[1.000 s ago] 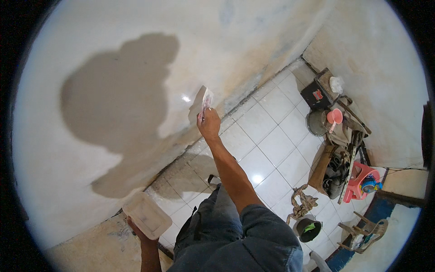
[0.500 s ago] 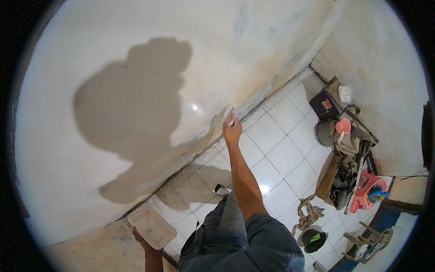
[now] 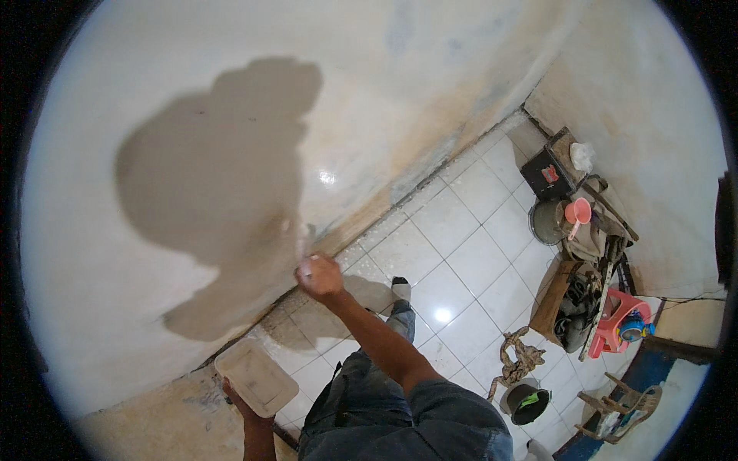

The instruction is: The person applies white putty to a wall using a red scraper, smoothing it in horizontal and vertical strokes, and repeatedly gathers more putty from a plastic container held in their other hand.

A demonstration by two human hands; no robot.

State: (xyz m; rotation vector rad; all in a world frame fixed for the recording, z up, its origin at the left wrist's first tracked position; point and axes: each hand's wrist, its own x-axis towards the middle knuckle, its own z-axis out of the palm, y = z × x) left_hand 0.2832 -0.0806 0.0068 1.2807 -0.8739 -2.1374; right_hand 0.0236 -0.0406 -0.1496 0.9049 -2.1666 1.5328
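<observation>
The wall [image 3: 430, 100] looks part-coated, bottom edge unfinished; I see the right hand [image 3: 321, 276] clamped on a tool [image 3: 303, 246], left hand [image 3: 244, 401] gripping a tray [image 3: 257, 376].

1 pink dipper [image 3: 578, 210] — near 1 box [image 3: 550, 304]

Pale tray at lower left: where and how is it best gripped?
Probably by the free long rim of the pale tray, coming from the picture's upper right: the left hand holds the opposite long side, while this straight side stands exposed.
</observation>
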